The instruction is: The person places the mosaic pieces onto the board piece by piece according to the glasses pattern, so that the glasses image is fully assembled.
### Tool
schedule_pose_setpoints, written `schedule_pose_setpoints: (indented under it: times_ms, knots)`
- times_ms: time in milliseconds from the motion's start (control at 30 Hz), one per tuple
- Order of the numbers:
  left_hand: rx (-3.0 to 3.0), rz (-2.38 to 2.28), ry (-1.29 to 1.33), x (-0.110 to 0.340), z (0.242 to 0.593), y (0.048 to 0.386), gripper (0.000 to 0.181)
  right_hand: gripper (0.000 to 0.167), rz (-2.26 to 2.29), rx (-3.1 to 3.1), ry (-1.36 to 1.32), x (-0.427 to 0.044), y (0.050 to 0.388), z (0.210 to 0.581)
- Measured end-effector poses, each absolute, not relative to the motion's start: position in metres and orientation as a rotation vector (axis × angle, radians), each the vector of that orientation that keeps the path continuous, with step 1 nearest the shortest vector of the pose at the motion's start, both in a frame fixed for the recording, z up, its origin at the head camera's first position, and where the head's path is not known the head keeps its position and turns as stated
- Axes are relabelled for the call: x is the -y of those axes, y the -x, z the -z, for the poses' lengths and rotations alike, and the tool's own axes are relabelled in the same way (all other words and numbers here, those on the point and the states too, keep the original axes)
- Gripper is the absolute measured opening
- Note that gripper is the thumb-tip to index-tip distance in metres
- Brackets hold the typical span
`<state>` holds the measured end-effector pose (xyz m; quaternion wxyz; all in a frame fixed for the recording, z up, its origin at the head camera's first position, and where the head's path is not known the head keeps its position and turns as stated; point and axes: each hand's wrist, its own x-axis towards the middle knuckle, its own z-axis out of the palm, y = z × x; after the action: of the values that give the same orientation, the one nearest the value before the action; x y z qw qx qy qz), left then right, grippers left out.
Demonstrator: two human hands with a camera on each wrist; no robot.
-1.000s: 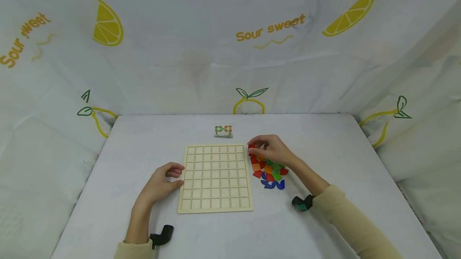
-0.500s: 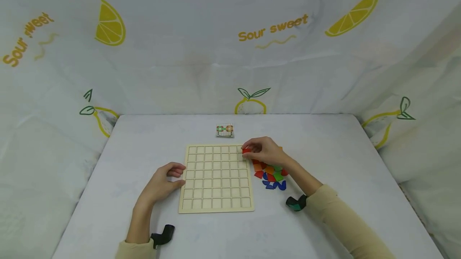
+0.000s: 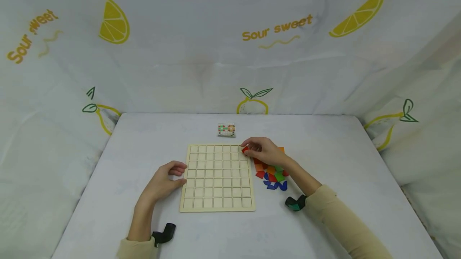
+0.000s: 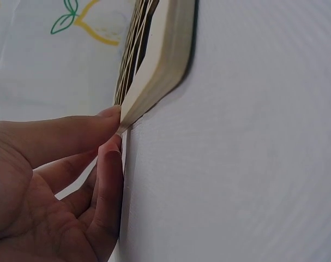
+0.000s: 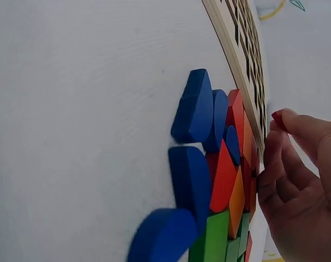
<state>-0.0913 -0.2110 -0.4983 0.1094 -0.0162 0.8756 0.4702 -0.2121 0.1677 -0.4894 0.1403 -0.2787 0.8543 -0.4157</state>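
A pale wooden grid board [image 3: 217, 177] lies on the white table. Along its left edge, the thumb and fingertips of my left hand [image 3: 163, 182] touch the rim, spaced apart; in the left wrist view, the thumb [image 4: 72, 134] meets the board's side. Over the board's far right corner, my right hand [image 3: 264, 151] pinches a small red block [image 3: 245, 150] between thumb and fingers. The right wrist view shows only a sliver of this block [image 5: 280, 119]. Flat red, orange, green and blue blocks [image 3: 271, 169] lie in a heap right of the board, partly under my right hand.
A small pattern card [image 3: 226, 129] lies behind the board. Black wrist-worn pieces show at the left wrist [image 3: 164, 233] and right wrist [image 3: 295, 203]. A white cloth with lemon prints [image 3: 201, 59] hangs behind the table.
My right hand has carried the red block left from the heap to the board's far right corner, and the block has turned there. My left hand stays at the board's edge.
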Motion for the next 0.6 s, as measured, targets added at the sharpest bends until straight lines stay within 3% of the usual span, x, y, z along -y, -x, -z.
schedule_pose_setpoints:
  times_ms: [600]
  knots:
    - [-2.577,-1.377,0.062,0.2109,0.4993,0.092,0.042,0.014,1.157,-2.528,0.842,-0.1632,0.2101,0.4959]
